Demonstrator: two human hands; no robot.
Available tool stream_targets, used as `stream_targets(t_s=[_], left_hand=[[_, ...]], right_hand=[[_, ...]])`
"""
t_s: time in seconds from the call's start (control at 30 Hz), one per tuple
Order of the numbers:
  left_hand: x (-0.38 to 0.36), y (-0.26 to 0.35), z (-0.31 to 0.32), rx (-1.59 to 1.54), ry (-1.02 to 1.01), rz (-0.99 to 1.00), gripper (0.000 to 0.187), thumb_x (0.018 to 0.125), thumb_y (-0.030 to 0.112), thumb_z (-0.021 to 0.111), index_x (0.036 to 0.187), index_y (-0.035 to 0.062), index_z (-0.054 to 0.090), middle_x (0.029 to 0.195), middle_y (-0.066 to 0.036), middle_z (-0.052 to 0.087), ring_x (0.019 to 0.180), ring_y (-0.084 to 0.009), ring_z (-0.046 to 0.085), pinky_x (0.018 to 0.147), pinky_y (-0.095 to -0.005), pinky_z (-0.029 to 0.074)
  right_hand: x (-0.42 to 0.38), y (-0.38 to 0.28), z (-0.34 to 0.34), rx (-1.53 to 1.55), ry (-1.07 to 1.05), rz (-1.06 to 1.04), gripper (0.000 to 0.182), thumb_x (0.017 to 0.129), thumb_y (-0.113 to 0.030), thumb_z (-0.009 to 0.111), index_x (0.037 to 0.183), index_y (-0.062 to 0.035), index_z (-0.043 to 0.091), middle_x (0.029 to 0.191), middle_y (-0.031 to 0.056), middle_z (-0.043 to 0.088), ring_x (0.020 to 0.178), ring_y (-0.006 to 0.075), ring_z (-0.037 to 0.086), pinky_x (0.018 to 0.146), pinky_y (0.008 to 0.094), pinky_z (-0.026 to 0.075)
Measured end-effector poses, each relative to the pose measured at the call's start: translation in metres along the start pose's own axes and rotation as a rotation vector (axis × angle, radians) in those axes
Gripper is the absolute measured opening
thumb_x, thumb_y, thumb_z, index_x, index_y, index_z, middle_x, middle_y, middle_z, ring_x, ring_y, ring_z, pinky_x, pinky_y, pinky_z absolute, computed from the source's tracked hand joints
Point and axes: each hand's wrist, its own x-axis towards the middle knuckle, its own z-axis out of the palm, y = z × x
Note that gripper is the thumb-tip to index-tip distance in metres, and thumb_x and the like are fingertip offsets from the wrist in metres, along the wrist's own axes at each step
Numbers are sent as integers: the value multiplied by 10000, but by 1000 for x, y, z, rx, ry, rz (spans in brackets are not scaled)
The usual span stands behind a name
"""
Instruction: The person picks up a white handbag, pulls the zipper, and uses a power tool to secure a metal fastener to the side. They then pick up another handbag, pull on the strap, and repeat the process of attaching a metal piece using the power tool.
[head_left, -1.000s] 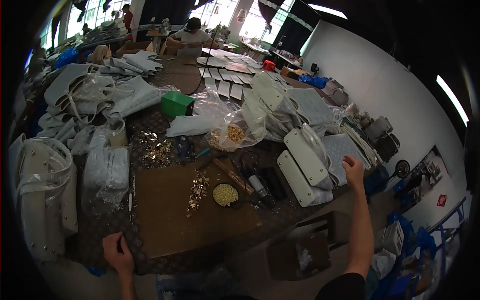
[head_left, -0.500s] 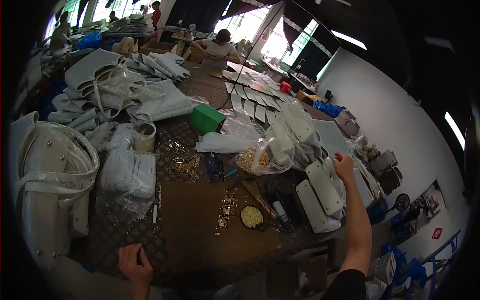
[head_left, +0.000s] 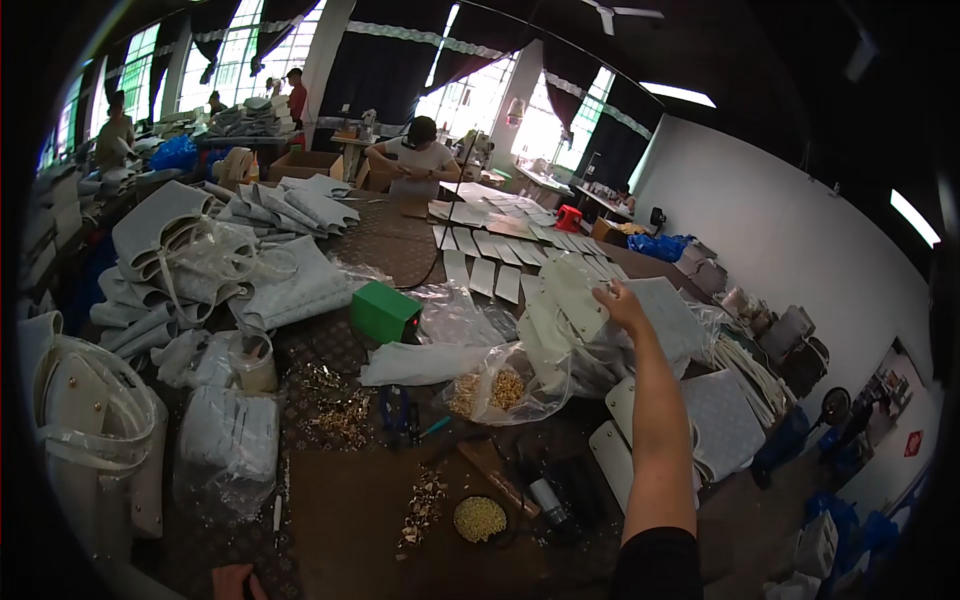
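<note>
My right hand (head_left: 622,306) reaches forward, its fingers closed on the edge of a pale studded panel (head_left: 575,305) in a stack of similar pieces. Below that arm lie more pale panels (head_left: 612,465) with studs. My left hand (head_left: 238,582) is at the bottom edge of the view, mostly cut off, near the brown board (head_left: 345,520). On and around the board are a round dish of small yellowish parts (head_left: 480,520), scattered metal pieces (head_left: 424,505) and a wooden stick (head_left: 498,475).
A green box (head_left: 385,312) stands mid-table beside plastic bags of gold parts (head_left: 507,388). Pale bags (head_left: 100,440) and wrapped bundles (head_left: 230,435) fill the left. A person (head_left: 415,165) sits across the table; others are farther back.
My right hand has moved forward and left, from above the lower panels to the pale stack. My left hand has dropped toward the bottom edge. The view has tilted up.
</note>
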Motion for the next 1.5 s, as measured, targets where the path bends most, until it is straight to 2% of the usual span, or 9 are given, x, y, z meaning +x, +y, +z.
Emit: stream_targets(t_s=[0.33, 0.53, 0.67, 0.9, 1.1, 1.33, 1.37, 1.4, 1.5], left_hand=[[-13, 0, 11, 102, 10, 36, 120, 901, -55, 594, 1009, -11, 625, 982, -185, 607, 924, -389, 582, 858, -461, 458], [9, 66, -15, 67, -177, -279, 146, 901, -66, 612, 1035, -14, 636, 998, -193, 608, 946, -378, 590, 857, -447, 476], [-32, -88, 29, -41, -41, 3, 175, 910, -56, 632, 1081, -23, 650, 1016, -173, 621, 975, -335, 618, 850, -411, 503], [3, 29, 24, -462, -107, 40, 348, 866, 35, 785, 1200, 28, 691, 1158, -141, 673, 1035, -268, 671, 876, -352, 538], [17, 95, -12, -590, -287, 237, 955, 766, 266, 951, 1557, 67, 455, 1493, -145, 529, 1331, -281, 556, 1071, -392, 484], [10, 89, -76, -856, -548, 440, 1258, 694, 321, 995, 1668, 49, 247, 1702, -195, 317, 1574, -331, 333, 1264, -457, 312], [1, 84, -75, -848, -549, 443, 1258, 694, 321, 995, 1668, 49, 247, 1702, -195, 317, 1574, -331, 333, 1264, -457, 312], [-11, 76, -71, -814, -458, 448, 1243, 711, 322, 987, 1668, 47, 245, 1704, -200, 310, 1573, -344, 333, 1268, -469, 302], [-24, 69, -57, -714, -258, 424, 1206, 743, 329, 971, 1670, 61, 247, 1703, -204, 307, 1576, -379, 317, 1269, -497, 293]], right_hand=[[20, -24, -37, 245, 419, -23, 492, 970, -395, 694, 1277, -12, 719, 1197, 224, 742, 1125, 389, 702, 985, 452, 512], [2, -102, -205, 607, 527, -362, 293, 1015, -200, 663, 1204, 13, 731, 1000, 105, 742, 867, 185, 665, 801, 348, 512], [-30, -168, -274, 508, 718, -631, 268, 1012, -152, 659, 1200, 19, 744, 996, 79, 746, 874, 138, 660, 805, 312, 512], [-103, -262, -323, 771, 746, -920, 264, 1020, -125, 635, 1225, -18, 762, 913, 26, 720, 844, 93, 633, 783, 290, 512], [-180, -351, -288, 1079, 352, -826, 231, 1021, -147, 626, 793, -111, 619, 687, -24, 484, 685, 99, 466, 770, 300, 410], [-249, -461, -172, 1369, 1, -653, 195, 1088, -238, 559, 1044, -114, 703, 882, 43, 666, 820, 145, 641, 802, 309, 536], [-238, -468, -145, 745, 333, -836, 211, 1074, -238, 584, 1098, -66, 704, 958, 68, 705, 892, 158, 688, 808, 320, 558], [-204, -482, -111, 1639, -45, -910, 227, 1050, -239, 616, 1084, -31, 701, 967, 74, 713, 877, 161, 703, 760, 310, 577], [-230, -515, -40, 1711, -237, -980, 244, 1012, -215, 568, 1007, -31, 728, 894, 65, 718, 810, 142, 697, 680, 320, 577]])
